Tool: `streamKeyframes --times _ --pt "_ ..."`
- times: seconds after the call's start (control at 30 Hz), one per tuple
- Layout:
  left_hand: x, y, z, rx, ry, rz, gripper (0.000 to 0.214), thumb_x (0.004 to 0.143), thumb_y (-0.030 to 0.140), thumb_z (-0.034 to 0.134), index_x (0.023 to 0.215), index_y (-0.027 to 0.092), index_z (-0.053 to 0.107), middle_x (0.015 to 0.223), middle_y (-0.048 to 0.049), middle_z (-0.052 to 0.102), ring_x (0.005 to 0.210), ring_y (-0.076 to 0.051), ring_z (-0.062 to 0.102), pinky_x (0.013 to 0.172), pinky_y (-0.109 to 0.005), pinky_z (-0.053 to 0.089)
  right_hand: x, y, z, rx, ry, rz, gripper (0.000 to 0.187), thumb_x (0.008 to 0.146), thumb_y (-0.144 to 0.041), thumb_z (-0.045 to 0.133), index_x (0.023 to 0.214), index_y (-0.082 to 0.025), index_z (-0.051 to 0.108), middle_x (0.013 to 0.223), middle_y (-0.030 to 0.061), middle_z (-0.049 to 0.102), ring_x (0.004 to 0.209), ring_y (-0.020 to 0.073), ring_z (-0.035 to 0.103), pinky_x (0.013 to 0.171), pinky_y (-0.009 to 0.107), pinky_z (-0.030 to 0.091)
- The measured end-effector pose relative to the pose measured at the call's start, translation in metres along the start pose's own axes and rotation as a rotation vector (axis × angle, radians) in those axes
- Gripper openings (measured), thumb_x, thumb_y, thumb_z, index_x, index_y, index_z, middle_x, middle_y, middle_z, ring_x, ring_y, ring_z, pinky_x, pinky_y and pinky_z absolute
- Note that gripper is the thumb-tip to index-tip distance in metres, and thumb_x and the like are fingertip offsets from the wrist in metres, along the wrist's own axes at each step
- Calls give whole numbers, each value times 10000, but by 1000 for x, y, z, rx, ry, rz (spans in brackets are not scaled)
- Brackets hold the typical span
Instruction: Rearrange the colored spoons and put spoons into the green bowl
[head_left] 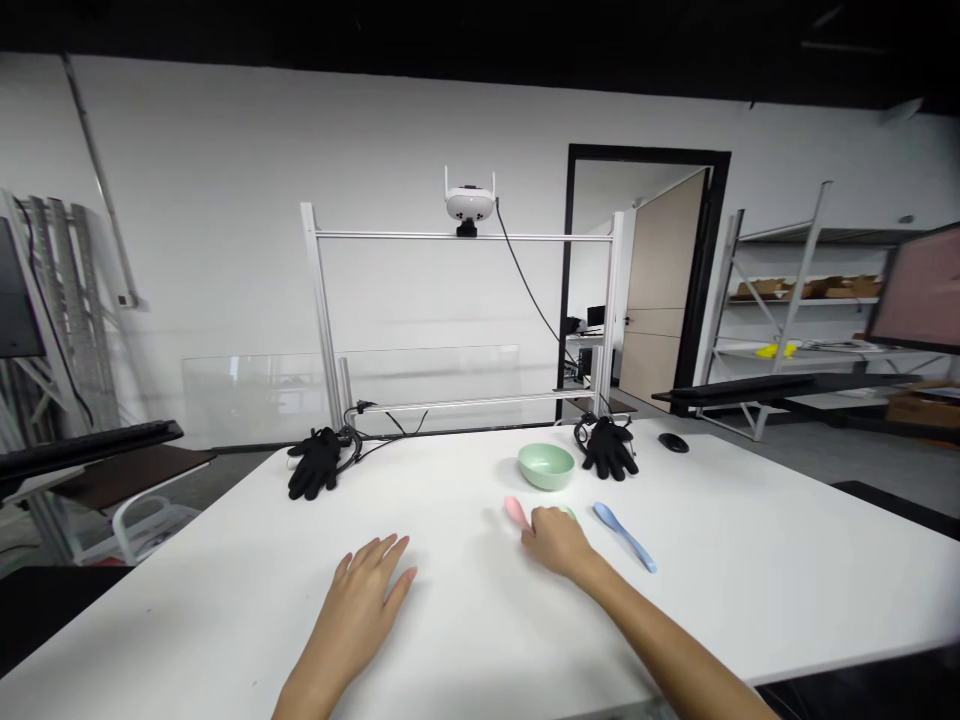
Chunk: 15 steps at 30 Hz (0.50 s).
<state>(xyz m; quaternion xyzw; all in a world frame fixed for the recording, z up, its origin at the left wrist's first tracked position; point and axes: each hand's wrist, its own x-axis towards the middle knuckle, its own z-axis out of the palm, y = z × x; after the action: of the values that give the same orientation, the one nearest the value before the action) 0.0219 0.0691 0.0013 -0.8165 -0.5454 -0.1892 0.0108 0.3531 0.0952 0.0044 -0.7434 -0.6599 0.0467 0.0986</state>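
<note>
My right hand is closed over the handle of a pink spoon, whose bowl points away to the left. The rest of the handle is hidden under the hand. Just behind the knuckles peeks a pale green piece, mostly covered, so its kind is unclear. To the right of that hand a blue spoon lies slanted on the white table. A light green bowl stands beyond the hand. My left hand is open above the table at left, fingers apart and holding nothing.
Black gloves with cables lie at the back, one on the left and one on the right. A black mouse rests near the right back edge. A metal frame carrying a white camera-like device rises behind the table.
</note>
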Motion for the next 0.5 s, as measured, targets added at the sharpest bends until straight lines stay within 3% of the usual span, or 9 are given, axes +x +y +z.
streamKeyframes --times 0.27,0.37,0.5 --pt "-1 -4 1 29 5 -5 557 1029 496 359 1479 236 559 1531 -85 563 1452 -333 463 1195 -566 352 59 49 -64 -46 169 100 345 928 -344 479 1001 -130 739 1092 201 739 992 290 702 774 326 466" --pt "-1 -6 3 14 21 -7 546 1024 501 374 1469 254 571 1522 -78 574 1441 -337 477 1185 -570 368 81 59 -74 -48 160 167 351 920 -328 504 1073 -113 735 1129 217 726 1030 300 701 794 336 482" --pt "-1 -10 8 5 28 -14 528 1017 499 399 1461 277 580 1520 -68 577 1436 -340 484 1180 -580 372 104 64 -68 -37 142 214 461 955 -421 496 1158 -67 709 1157 258 707 1068 323 693 809 359 498"
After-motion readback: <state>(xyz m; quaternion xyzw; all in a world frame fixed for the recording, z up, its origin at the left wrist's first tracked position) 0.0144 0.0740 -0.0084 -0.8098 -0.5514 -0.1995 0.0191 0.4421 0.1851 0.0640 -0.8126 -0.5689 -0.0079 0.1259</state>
